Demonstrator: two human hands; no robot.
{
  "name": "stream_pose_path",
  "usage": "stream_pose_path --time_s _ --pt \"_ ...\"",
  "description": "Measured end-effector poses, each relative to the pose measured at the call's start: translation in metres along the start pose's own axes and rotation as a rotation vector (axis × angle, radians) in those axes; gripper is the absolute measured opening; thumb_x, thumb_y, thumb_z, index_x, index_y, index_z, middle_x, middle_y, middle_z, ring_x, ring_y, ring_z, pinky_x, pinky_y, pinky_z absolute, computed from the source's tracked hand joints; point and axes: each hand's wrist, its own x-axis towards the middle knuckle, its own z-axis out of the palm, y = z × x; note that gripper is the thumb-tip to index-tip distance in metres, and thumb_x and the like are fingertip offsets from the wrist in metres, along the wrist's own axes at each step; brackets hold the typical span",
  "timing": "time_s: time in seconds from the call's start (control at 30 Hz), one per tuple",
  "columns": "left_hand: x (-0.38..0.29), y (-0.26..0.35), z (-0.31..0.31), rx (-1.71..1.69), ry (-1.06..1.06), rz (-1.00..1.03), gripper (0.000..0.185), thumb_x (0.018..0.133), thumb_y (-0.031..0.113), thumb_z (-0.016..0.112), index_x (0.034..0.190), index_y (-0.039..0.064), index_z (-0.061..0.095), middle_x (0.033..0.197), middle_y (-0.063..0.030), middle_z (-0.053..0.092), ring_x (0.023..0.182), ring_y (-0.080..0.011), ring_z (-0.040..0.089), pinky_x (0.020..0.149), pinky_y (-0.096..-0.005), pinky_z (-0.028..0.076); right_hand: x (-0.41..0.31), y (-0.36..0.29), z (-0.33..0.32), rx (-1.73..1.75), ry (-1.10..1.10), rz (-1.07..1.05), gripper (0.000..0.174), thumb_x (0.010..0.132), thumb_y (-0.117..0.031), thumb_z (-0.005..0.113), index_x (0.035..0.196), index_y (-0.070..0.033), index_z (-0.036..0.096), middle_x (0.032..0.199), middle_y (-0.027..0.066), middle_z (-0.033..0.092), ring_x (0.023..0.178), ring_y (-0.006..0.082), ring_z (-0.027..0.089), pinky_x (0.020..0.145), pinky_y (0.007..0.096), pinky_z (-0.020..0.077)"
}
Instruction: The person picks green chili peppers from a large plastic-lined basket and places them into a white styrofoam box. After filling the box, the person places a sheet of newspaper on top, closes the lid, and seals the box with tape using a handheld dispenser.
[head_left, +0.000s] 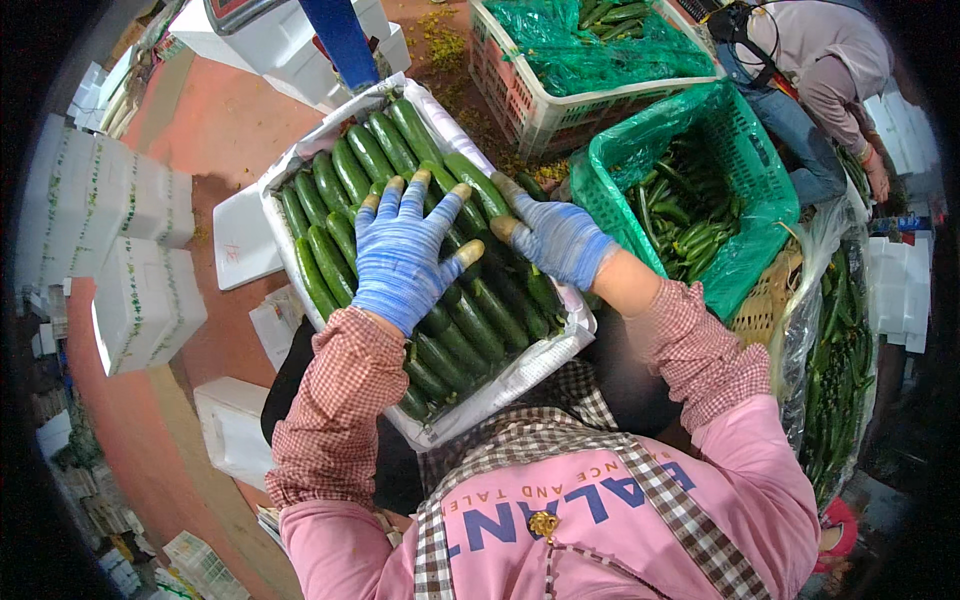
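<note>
A white foam box (510, 386), lined with white paper, stands before me, filled with rows of green cucumbers (469, 322). Both hands wear blue knitted gloves with worn yellowish fingertips. My left hand (409, 251) lies palm down on the cucumbers near the middle of the box, its fingers spread. At the right edge of the box, my right hand (551, 232) has its thumb and fingers around the lower end of one cucumber (476, 184), which lies on the top layer. The palms and the undersides of the fingers are hidden.
Right of the box stands a green-lined basket (772, 187) of loose cucumbers; behind it is a white crate (555, 120) with green plastic. Far right, a person (817, 67) bends over more cucumbers. White foam boxes (142, 300) and a flat foam lid (244, 236) are at left. A blue post (341, 41) rises behind.
</note>
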Motion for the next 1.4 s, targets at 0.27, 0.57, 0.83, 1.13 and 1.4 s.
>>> stream_pose_path --time_s 0.27,0.57,0.83,1.13,1.4 --pt "0.001 -0.016 0.005 -0.099 0.012 0.038 0.061 0.08 0.047 0.068 0.135 0.027 0.051 0.142 -0.013 0.047 0.131 -0.0352 0.043 0.105 -0.0501 0.03 0.006 -0.01 0.014 -0.37 0.2 -0.038 0.061 0.095 -0.042 0.048 0.145 -0.009 0.033 0.066 0.016 0.065 0.06 0.0353 0.064 0.056 0.0462 0.0501" --pt "0.003 -0.022 0.022 -0.045 0.137 0.097 0.06 0.085 0.054 0.06 0.137 0.027 0.049 0.142 -0.0118 0.048 0.132 -0.0314 0.044 0.107 -0.0517 0.028 0.027 0.015 0.03 -0.268 0.257 0.009 0.052 0.096 -0.047 0.043 0.136 -0.013 0.045 0.087 0.0218 0.067 0.081 0.0345 0.067 0.072 0.0464 0.0522" --pt "0.0 -0.021 0.016 -0.043 0.115 0.073 0.057 0.086 0.055 0.057 0.134 0.024 0.052 0.14 -0.0105 0.05 0.13 -0.0297 0.045 0.106 -0.0487 0.03 0.049 0.02 0.042 0.118 0.319 -0.076 0.063 0.095 -0.053 0.044 0.144 -0.014 0.037 0.143 0.0187 0.042 0.128 0.0389 0.045 0.107 0.0451 0.0358" --pt "-0.108 -0.091 0.012 -1.119 0.308 -0.975 0.056 0.082 0.01 0.074 0.131 0.001 0.048 0.105 -0.0087 0.063 0.081 -0.0139 0.061 0.064 -0.0222 0.051 0.05 0.029 0.051 0.269 0.341 -0.123 0.083 0.082 -0.059 0.062 0.146 -0.014 0.033 0.14 0.0277 0.04 0.127 0.0406 0.045 0.106 0.0426 0.038" --pt "-0.128 -0.083 0.041 -1.21 0.35 -0.962 0.053 0.08 0.017 0.077 0.122 -0.001 0.052 0.086 -0.0069 0.064 0.062 -0.0092 0.056 0.046 -0.0208 0.044 0.051 0.028 0.057 0.263 0.364 -0.106 0.079 0.083 -0.054 0.063 0.145 -0.014 0.034 0.138 0.0273 0.042 0.128 0.0409 0.043 0.107 0.0425 0.037"
